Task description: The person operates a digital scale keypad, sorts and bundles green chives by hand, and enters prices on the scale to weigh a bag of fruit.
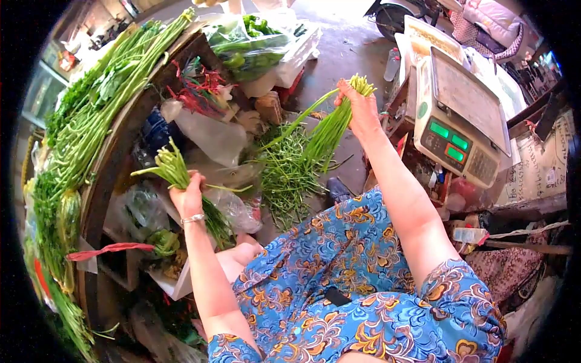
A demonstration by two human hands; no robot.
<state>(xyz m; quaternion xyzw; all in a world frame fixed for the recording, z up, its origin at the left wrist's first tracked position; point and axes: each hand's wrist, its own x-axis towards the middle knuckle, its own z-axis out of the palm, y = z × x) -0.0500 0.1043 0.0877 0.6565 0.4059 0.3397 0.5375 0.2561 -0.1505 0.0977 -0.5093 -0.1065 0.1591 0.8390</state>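
My left hand (187, 196) is closed around a bunch of leafy green stems (172, 168); pale ends stick up above the fist and darker green parts hang below. A few stems splay out sideways. Raised farther forward, my right hand (361, 114) grips a bunch of long thin green stems (330, 138), cut ends at the top and the lengths slanting down to the left. One stem juts out apart from that bunch. Beneath it, a loose pile of green stems (284, 187) is strewn on the floor between my hands.
A wooden ledge on the left bears long green vegetables (91, 133). At the right stands a lit digital scale (463, 115). Bagged green peppers (251, 51) sit ahead. Plastic bags (212, 136), red ties (196, 94) and a white box (172, 281) crowd the left.
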